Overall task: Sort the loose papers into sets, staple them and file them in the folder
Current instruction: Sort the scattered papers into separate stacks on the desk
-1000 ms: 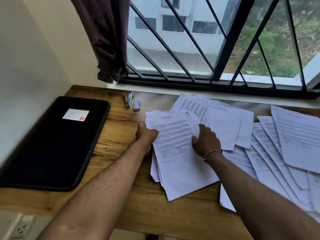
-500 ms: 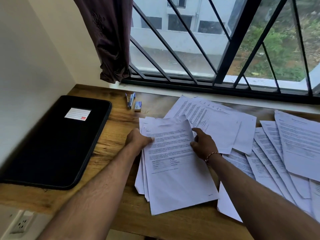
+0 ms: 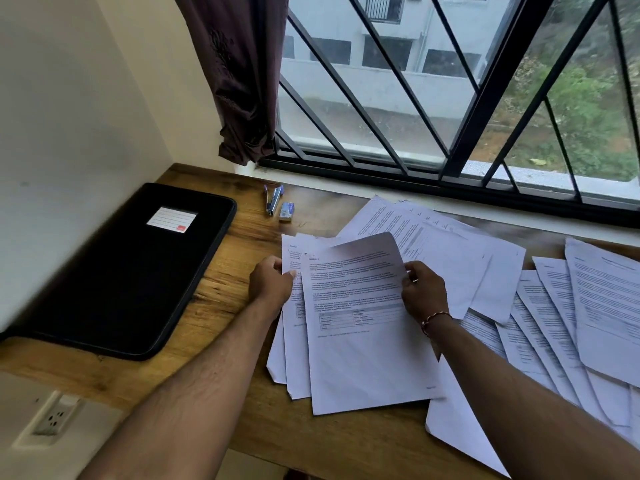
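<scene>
As both hands [image 3: 270, 285] [image 3: 424, 292] grip them, papers [image 3: 360, 341] lie fanned

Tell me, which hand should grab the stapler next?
Left, probably. The stapler lies just beyond the left hand, on its side of the paper set both hands grip. The right hand would have to reach across the sheets.

You've got a fanned stack [image 3: 360, 341] of printed white sheets held at both side edges, its top right corner curled. More loose papers [image 3: 554, 341] overlap across the right of the desk [image 3: 221, 289]. The black folder [image 3: 121, 278] lies flat and shut at left, with the blue stapler [image 3: 273, 200] near its far right corner.
</scene>
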